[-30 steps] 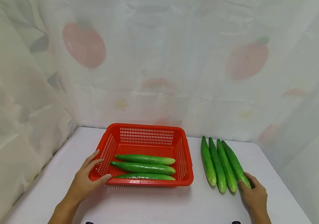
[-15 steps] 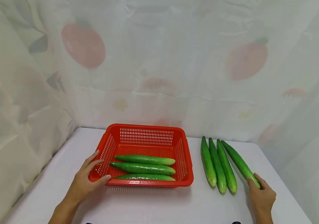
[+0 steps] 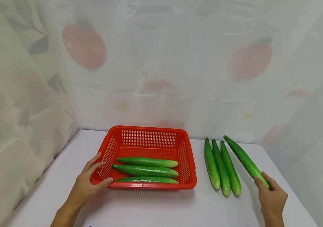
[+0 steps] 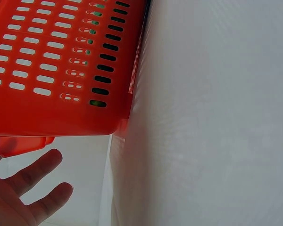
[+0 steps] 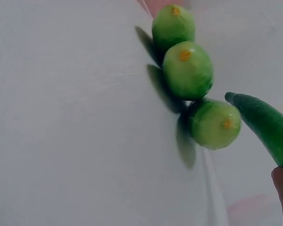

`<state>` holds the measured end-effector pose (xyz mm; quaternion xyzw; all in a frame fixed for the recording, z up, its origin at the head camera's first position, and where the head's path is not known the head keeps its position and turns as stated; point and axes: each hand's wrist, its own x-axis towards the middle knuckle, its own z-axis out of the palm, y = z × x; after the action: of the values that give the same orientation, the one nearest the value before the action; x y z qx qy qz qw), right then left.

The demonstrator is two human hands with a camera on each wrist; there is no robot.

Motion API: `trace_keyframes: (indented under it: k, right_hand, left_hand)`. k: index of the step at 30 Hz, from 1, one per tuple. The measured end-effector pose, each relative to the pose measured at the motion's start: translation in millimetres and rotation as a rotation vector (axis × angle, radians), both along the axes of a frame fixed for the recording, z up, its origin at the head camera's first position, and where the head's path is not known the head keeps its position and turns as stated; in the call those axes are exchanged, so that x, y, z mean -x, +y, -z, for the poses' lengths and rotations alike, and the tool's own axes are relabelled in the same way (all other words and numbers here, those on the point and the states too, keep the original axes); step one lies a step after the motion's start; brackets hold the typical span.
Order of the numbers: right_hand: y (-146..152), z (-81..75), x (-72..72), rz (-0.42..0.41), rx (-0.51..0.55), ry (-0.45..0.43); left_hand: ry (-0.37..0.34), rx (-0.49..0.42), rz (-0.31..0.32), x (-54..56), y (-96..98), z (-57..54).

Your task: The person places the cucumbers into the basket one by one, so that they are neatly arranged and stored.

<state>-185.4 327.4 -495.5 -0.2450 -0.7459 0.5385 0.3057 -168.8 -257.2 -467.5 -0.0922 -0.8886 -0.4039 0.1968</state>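
Beside three loose cucumbers [image 3: 220, 167], the right hand [image 3: 273, 196] grips a fourth cucumber [image 3: 244, 160] by one end, so its unsupported tip could knock them; the left hand [image 3: 86, 185], fingers spread, touches the basket [image 3: 153, 185]

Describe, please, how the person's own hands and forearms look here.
The left hand and right hand are both bare, with no glove, ring or bracelet in view. The visible parts of the left forearm and right forearm show no sleeve, cable or marking.
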Motion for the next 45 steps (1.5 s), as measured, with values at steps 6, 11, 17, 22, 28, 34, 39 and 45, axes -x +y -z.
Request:
trace_keyframes:
  k: [6,11,17,22,28,34,39,45]
  right_hand:
    - [-3,-20.7,-3.3,-0.033,0.119,-0.002]
    - [-6,-35.1,-4.9,-0.062,0.174,0.028]
    - [-10,-49.7,-7.2,-0.101,0.164,0.025]
    - [-13,-64.7,-11.5,-0.156,0.231,0.063]
    - [-16,-77.1,-15.2,-0.275,0.276,0.158]
    - [-20,-90.2,-14.6,-0.330,0.277,0.183]
    - [-27,-99.6,-14.1,-0.429,0.253,0.243]
    - [-42,-109.3,-9.3,-0.581,0.185,0.271]
  left_hand:
    - [0.000,0.006,-0.002,-0.6,-0.3,-0.7]
    - [0.001,0.002,-0.003,-0.9,-0.4,-0.3]
    - [-0.004,0.000,-0.006,-1.8,0.6,-0.5]
    - [-0.005,0.007,-0.011,-2.2,1.0,-1.0]
    - [-0.006,0.013,-0.014,-2.1,0.5,-0.5]
    - [-0.008,0.009,-0.014,-1.4,1.2,-0.9]
    - [0.000,0.011,-0.010,-1.3,1.6,-1.3]
    - [0.003,0.006,-0.007,-0.8,1.3,-0.4]
